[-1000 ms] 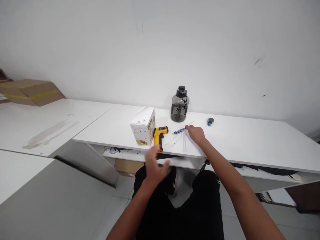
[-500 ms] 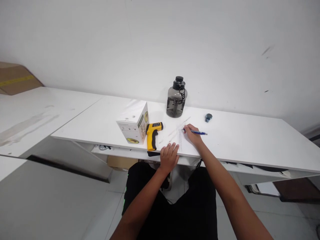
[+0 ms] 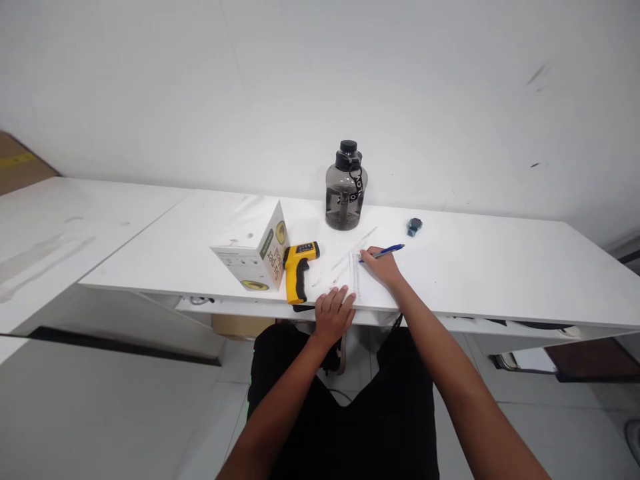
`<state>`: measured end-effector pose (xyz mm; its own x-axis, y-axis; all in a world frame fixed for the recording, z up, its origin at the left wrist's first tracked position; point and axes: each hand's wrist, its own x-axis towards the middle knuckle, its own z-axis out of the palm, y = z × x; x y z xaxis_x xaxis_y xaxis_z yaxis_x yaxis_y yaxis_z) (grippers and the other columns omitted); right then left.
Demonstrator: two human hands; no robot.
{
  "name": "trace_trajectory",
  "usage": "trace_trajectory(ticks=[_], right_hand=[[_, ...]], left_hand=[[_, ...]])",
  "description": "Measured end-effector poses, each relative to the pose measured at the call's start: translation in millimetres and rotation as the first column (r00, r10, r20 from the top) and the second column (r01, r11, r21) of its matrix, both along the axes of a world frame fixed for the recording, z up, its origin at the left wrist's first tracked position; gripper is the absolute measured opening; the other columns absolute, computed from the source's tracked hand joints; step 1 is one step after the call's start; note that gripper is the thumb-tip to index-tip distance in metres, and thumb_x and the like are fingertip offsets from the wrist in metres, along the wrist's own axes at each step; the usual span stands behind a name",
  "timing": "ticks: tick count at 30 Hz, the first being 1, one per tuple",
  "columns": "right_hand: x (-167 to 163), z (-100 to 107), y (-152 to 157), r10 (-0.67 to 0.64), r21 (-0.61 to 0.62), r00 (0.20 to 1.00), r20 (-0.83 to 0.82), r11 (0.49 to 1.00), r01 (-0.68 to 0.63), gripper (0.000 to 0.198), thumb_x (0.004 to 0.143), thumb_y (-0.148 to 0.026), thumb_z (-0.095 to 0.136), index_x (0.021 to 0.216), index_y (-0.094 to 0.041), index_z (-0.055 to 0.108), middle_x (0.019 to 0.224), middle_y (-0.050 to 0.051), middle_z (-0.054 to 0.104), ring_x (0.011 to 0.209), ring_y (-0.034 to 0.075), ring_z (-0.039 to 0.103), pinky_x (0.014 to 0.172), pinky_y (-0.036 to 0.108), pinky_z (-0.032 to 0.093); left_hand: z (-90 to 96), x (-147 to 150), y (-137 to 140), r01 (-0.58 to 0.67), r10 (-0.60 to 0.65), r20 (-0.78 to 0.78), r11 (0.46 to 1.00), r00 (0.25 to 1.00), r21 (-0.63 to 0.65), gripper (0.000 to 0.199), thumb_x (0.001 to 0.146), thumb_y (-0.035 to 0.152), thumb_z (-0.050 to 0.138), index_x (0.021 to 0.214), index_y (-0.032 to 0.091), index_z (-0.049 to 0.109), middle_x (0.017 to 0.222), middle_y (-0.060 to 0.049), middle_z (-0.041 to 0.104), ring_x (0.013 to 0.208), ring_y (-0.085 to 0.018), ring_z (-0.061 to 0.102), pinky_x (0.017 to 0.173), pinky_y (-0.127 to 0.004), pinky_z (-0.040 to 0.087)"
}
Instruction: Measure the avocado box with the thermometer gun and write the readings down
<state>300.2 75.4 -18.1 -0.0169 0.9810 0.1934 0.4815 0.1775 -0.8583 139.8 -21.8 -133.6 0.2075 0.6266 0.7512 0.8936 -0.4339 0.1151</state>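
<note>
A blue pen (image 3: 389, 251) is gripped in my right hand (image 3: 383, 268), its tip down at the upper part of a white sheet of paper (image 3: 373, 291). Small dark writing runs along the sheet's left side, too fine to read. My left hand (image 3: 334, 313) lies flat over the table's front edge, fingers spread, fingertips at the paper's lower left corner. Just left of those fingers a yellow and black infrared thermometer (image 3: 299, 272) rests on the table, against a white box (image 3: 245, 257) with avocado pictures.
A large grey see-through water bottle (image 3: 345, 193) stands at the back near the wall. To its right lies a small dark watch-like item (image 3: 414, 227). A cardboard box (image 3: 23, 163) sits at the far left. Below the white tabletop (image 3: 500, 267) runs a shelf holding several things.
The pen has tilted, its rear end now pointing more up and away. My left hand stays flat in place. The whole view has shifted slightly.
</note>
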Motion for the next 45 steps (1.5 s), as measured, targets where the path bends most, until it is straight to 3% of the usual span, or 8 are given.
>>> trace_trajectory(ticks=[12, 20, 29, 45], right_hand=[[0.0, -0.3, 0.0, 0.007, -0.008, 1.0, 0.011, 1.0, -0.007, 0.031, 0.078, -0.038, 0.052, 0.054, -0.019, 0.05, 0.053, -0.003, 0.047, 0.057, 0.013, 0.043, 0.059, 0.027, 0.034], [-0.2, 0.1, 0.0, -0.017, 0.003, 1.0, 0.024, 1.0, 0.017, 0.031, 0.077, -0.039, 0.052, 0.053, -0.021, 0.048, 0.053, -0.003, 0.048, 0.058, 0.014, 0.044, 0.06, 0.027, 0.034], [1.0, -1.4, 0.1, -0.006, 0.018, 1.0, 0.023, 1.0, 0.006, 0.032, 0.078, -0.037, 0.052, 0.051, -0.021, 0.046, 0.053, -0.004, 0.045, 0.057, 0.014, 0.042, 0.059, 0.027, 0.034], [1.3, -2.5, 1.7, -0.025, 0.022, 0.999, 0.046, 0.999, 0.024, 0.029, 0.078, -0.037, 0.051, 0.055, -0.02, 0.054, 0.056, -0.002, 0.054, 0.058, 0.015, 0.047, 0.06, 0.028, 0.036]], left_hand=[[-2.5, 0.4, 2.6, 0.02, -0.021, 0.025, 0.999, 0.999, 0.043, 0.019, 0.084, 0.033, 0.054, 0.1, 0.028, 0.063, 0.114, -0.007, 0.068, 0.108, -0.023, 0.059, 0.099, -0.044, 0.031], [9.6, 3.6, 4.8, 0.009, -0.022, 0.043, 0.959, 0.999, 0.285, 0.019, 0.079, 0.029, 0.06, 0.098, 0.026, 0.061, 0.107, -0.005, 0.07, 0.105, -0.021, 0.058, 0.101, -0.038, 0.028], [13.0, 4.3, 4.2, -0.002, -0.013, 0.048, 0.954, 0.999, 0.299, 0.018, 0.079, 0.028, 0.059, 0.097, 0.026, 0.061, 0.105, -0.005, 0.07, 0.103, -0.021, 0.058, 0.1, -0.038, 0.028], [11.2, 4.9, 4.6, 0.002, -0.016, 0.046, 0.957, 0.999, 0.292, 0.017, 0.079, 0.029, 0.06, 0.095, 0.026, 0.062, 0.105, -0.005, 0.07, 0.104, -0.021, 0.057, 0.1, -0.039, 0.029]])
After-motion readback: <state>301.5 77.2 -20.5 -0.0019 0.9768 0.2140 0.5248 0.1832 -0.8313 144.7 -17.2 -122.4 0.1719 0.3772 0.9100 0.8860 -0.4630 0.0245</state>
